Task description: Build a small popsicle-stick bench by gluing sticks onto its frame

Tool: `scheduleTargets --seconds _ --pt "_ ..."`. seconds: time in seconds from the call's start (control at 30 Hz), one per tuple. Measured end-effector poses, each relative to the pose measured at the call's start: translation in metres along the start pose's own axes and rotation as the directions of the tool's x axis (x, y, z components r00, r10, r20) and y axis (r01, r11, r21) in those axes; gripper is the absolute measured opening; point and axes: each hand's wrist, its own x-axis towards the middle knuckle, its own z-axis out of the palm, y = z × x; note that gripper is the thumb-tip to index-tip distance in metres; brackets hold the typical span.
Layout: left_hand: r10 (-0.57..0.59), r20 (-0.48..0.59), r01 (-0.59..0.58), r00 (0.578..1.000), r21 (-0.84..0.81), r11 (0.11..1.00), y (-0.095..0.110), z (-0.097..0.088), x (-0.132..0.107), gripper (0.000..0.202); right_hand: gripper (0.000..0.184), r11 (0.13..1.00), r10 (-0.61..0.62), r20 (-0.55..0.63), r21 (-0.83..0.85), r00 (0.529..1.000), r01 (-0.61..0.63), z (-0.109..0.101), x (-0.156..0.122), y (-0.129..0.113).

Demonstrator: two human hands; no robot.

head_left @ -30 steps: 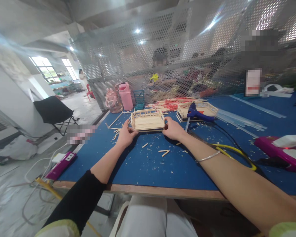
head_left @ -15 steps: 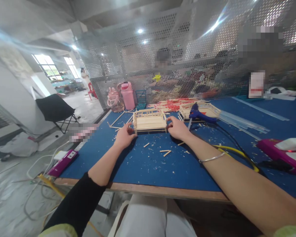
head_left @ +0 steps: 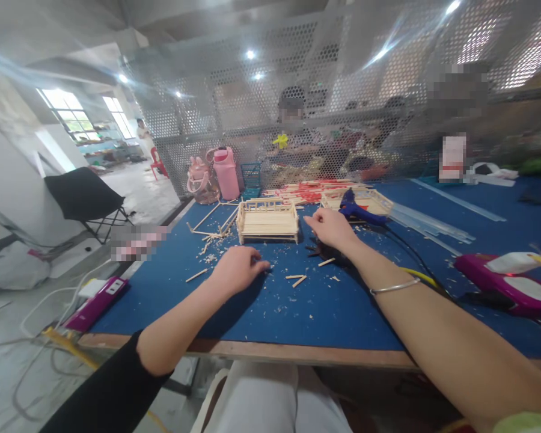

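A small bench-like frame of pale wooden sticks (head_left: 268, 224), with a slatted floor and low railings, stands upright on the blue table. My left hand (head_left: 238, 269) hovers palm down in front of it, fingers loosely bent, thumb apart, nothing visible in them. Just right of the frame, apart from it, is my right hand (head_left: 332, 227), its fingers curled together; nothing shows between the fingertips. A dark object (head_left: 315, 248) lies partly hidden under that hand. Two short sticks (head_left: 296, 279) lie between my hands on the near side. Behind my right wrist rests a blue glue gun (head_left: 360, 211).
A second stick frame (head_left: 379, 201) sits behind the glue gun, beside clear glue sticks (head_left: 433, 224). Red-tipped sticks (head_left: 304, 191) are heaped along the back. Pink bottles (head_left: 226, 173) stand back left. A purple power strip (head_left: 509, 282) lies right. People sit behind the mesh screen.
Both hands have let go of the stick frame. My left hand has moved nearer and to the right, over loose sticks; my right hand stays close to the frame. The view has shifted slightly.
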Motion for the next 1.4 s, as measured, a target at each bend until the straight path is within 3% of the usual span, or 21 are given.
scheduleTargets --seconds 0.1,0.23,0.33,0.43,0.5,0.73,1.13,1.3,1.4 --pt "0.011 0.139 -0.016 0.990 0.034 0.999 0.013 0.000 -0.001 0.008 0.035 0.998 -0.017 0.109 -0.064 0.994 0.024 -0.001 -0.002 -0.003" --pt "0.090 0.198 -0.099 0.976 0.033 0.995 0.016 -0.001 0.010 0.014 0.019 0.988 -0.077 0.245 -0.110 0.966 0.106 0.004 -0.005 -0.005" --pt "0.087 0.094 -0.084 0.992 -0.032 0.996 0.022 0.004 0.022 0.015 0.018 0.977 -0.132 0.304 -0.122 0.943 0.177 0.009 -0.006 -0.005" --pt "-0.006 -0.050 -0.002 0.999 -0.152 0.988 0.033 0.017 0.033 0.017 0.015 0.975 -0.144 0.327 -0.115 0.934 0.190 0.012 -0.006 -0.004" --pt "-0.065 -0.085 0.048 0.994 -0.195 0.980 0.041 0.027 0.037 0.018 0.013 0.973 -0.164 0.333 -0.100 0.929 0.208 0.013 -0.007 -0.004" --pt "-0.154 -0.140 0.132 0.978 -0.158 0.979 0.052 0.042 0.033 0.023 0.011 0.968 -0.198 0.339 -0.077 0.920 0.237 0.015 -0.007 -0.002" --pt "-0.170 -0.077 0.149 0.982 -0.226 0.963 0.055 0.041 0.019 0.022 0.015 0.955 -0.232 0.373 -0.086 0.898 0.283 0.015 -0.012 -0.006" --pt "-0.195 -0.102 0.171 0.975 -0.211 0.962 0.049 0.035 0.016 0.022 0.018 0.947 -0.293 0.419 0.001 0.859 0.322 0.012 -0.014 -0.009" --pt "-0.212 -0.089 0.195 0.973 -0.170 0.966 0.044 0.033 0.016 0.023 0.013 0.962 -0.265 0.393 0.041 0.881 0.271 0.009 -0.016 -0.010"
